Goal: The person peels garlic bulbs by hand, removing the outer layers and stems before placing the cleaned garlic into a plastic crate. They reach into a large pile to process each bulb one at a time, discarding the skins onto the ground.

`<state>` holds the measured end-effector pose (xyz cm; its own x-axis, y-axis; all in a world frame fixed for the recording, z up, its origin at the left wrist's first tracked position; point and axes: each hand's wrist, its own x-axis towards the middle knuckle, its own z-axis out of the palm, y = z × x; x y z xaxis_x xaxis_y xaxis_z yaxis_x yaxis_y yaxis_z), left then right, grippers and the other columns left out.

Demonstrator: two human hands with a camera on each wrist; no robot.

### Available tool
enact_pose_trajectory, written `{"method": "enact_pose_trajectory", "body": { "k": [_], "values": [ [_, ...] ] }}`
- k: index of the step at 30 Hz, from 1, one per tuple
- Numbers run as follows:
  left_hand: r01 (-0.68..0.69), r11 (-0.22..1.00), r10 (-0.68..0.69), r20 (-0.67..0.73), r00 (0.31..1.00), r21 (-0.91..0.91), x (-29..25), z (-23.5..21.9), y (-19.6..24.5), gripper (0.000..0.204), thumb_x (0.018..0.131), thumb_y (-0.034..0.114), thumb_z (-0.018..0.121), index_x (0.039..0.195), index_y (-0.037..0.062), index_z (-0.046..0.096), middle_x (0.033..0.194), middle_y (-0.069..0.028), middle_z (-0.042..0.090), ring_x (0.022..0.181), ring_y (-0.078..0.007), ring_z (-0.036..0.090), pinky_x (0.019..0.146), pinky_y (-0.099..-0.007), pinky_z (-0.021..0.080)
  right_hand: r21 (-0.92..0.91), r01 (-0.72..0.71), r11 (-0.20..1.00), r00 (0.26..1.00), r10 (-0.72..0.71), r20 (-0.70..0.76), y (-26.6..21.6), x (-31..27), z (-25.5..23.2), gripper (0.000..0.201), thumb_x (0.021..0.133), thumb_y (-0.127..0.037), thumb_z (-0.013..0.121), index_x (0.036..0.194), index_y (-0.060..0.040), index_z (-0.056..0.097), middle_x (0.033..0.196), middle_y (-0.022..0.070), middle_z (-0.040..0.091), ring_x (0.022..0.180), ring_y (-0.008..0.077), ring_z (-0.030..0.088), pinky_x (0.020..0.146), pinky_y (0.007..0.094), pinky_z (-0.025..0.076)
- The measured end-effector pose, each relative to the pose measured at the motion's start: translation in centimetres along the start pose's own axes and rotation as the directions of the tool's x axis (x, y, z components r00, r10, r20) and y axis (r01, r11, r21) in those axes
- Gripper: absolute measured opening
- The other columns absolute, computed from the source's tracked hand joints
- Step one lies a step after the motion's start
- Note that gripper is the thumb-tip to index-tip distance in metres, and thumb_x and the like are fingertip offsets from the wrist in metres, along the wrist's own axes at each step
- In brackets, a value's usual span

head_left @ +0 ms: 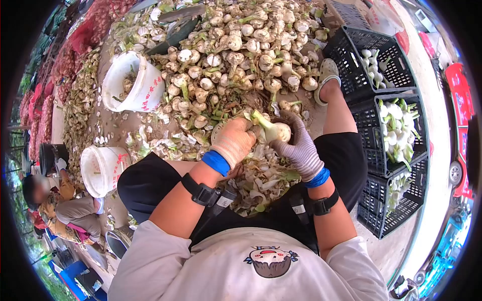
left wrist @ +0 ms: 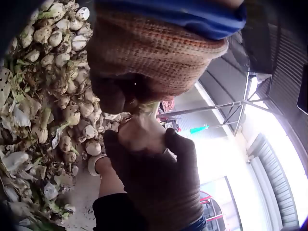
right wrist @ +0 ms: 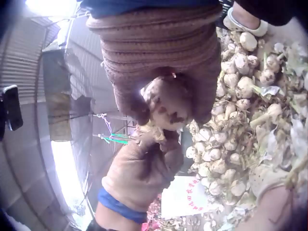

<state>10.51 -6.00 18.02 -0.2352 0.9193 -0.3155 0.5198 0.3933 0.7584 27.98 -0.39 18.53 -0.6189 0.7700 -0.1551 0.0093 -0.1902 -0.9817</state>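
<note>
A pale garlic bulb with a short green stem (head_left: 273, 130) is held between both gloved hands above the lap. The right hand (head_left: 302, 153), in a striped glove, curls its fingers and thumb round the bulb; in the right wrist view the bulb (right wrist: 168, 103) shows brown patches. At the stem side, the left hand (head_left: 233, 143), in an orange-tinged glove, pinches with curled fingers, also seen in the right wrist view as the lower hand (right wrist: 139, 168). In the left wrist view the left hand (left wrist: 144, 55) partly covers the stem above the bulb (left wrist: 142, 132).
A large heap of garlic bulbs (head_left: 236, 45) lies ahead, with loose peelings (head_left: 261, 185) between the legs. White buckets (head_left: 145, 93) (head_left: 95, 173) stand at left. Black crates (head_left: 369, 135) of trimmed bulbs line the right. Another person (head_left: 65, 210) sits at far left.
</note>
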Motion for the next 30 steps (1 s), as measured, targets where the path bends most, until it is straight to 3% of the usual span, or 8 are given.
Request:
{"method": "enact_pose_trajectory", "body": {
  "k": [5,7,9,11,19,24,27,30],
  "values": [
    [-0.144,0.981,0.137,-0.065,0.988,-0.129,-2.4,-0.3,2.7,0.024,0.08,0.014,0.06,0.099,0.0001,0.059,0.083,-0.0184,0.063,0.075,-0.033,0.061,0.067,-0.0358,0.048,0.4,-0.179,0.899,0.948,0.267,-0.175,-0.4,-0.3,0.2,0.036,0.092,-0.017,0.044,0.124,-0.0019,0.041,0.107,0.0117,0.053,0.09,0.0217,0.057,0.082,0.0265,0.046],
    [-0.766,0.636,0.762,0.077,0.643,0.093,-2.7,-0.7,2.1,0.021,0.081,0.014,0.06,0.099,0.002,0.06,0.09,-0.0149,0.064,0.081,-0.0266,0.062,0.071,-0.0314,0.048,-0.175,0.154,0.972,0.926,-0.204,-0.317,1.0,0.0,0.3,0.029,0.093,-0.017,0.043,0.117,-0.0015,0.048,0.099,0.0116,0.057,0.085,0.018,0.057,0.078,0.0266,0.046],
    [-0.726,0.66,0.645,0.351,0.679,0.191,-2.1,-2.1,1.4,0.021,0.081,0.01,0.059,0.101,0.0026,0.06,0.094,-0.0111,0.063,0.086,-0.0194,0.06,0.075,-0.0272,0.047,-0.297,0.215,0.93,0.895,-0.309,-0.321,0.8,-0.2,0.2,0.026,0.094,-0.018,0.042,0.111,-0.0013,0.053,0.091,0.0108,0.059,0.08,0.015,0.056,0.076,0.0264,0.046],
    [-0.212,0.706,0.477,0.232,0.848,-0.676,-1.5,-2.2,0.4,0.02,0.081,0.006,0.058,0.1,0.0019,0.06,0.093,-0.0099,0.062,0.085,-0.018,0.059,0.076,-0.0256,0.046,0.109,0.055,0.993,0.97,-0.027,-0.242,1.4,-0.3,-0.9,0.028,0.095,-0.021,0.038,0.105,-0.001,0.055,0.089,0.0098,0.059,0.081,0.0141,0.056,0.075,0.0262,0.045],
    [-0.091,0.995,0.085,-0.149,0.985,-0.029,0.8,1.0,-0.9,0.023,0.078,0.005,0.055,0.1,0.0016,0.057,0.09,-0.0164,0.062,0.083,-0.0317,0.059,0.076,-0.0361,0.046,0.791,-0.351,0.501,0.863,0.501,0.065,0.2,1.7,-1.3,0.082,0.073,-0.078,0.037,0.087,-0.0004,0.058,0.07,0.0115,0.062,0.054,0.021,0.063,0.042,0.0281,0.052],
    [0.117,0.63,-0.125,0.048,0.991,-0.767,1.8,1.3,-2.2,0.031,0.073,0.016,0.065,0.101,0.0073,0.058,0.085,-0.0086,0.064,0.077,-0.0188,0.063,0.071,-0.0303,0.05,0.638,-0.427,0.641,0.894,0.408,0.188,1.1,0.9,-2.2,0.066,0.079,-0.069,0.044,0.094,-0.0061,0.055,0.065,0.0032,0.059,0.044,0.0103,0.054,0.036,0.0194,0.044],
    [-0.337,0.882,0.356,0.003,0.935,0.329,0.3,0.5,-0.9,0.034,0.066,0.009,0.063,0.098,0.0029,0.058,0.098,-0.0132,0.06,0.094,-0.03,0.058,0.084,-0.0362,0.046,0.566,-0.352,0.746,0.827,0.53,-0.184,0.8,1.9,-0.4,0.04,0.09,-0.043,0.045,0.102,-0.0055,0.053,0.08,0.0083,0.061,0.067,0.0189,0.062,0.052,0.0297,0.054],
    [-0.299,0.952,0.295,0.057,0.954,0.07,-0.8,0.6,1.8,0.034,0.07,0.009,0.062,0.103,0.0036,0.057,0.104,-0.0122,0.057,0.093,-0.0287,0.057,0.084,-0.0358,0.045,0.872,-0.302,0.386,0.786,0.618,-0.001,0.7,2.1,-1.7,0.034,0.092,-0.034,0.04,0.105,-0.0044,0.051,0.089,0.0145,0.061,0.082,0.03,0.061,0.069,0.0484,0.054]
  ]
}}
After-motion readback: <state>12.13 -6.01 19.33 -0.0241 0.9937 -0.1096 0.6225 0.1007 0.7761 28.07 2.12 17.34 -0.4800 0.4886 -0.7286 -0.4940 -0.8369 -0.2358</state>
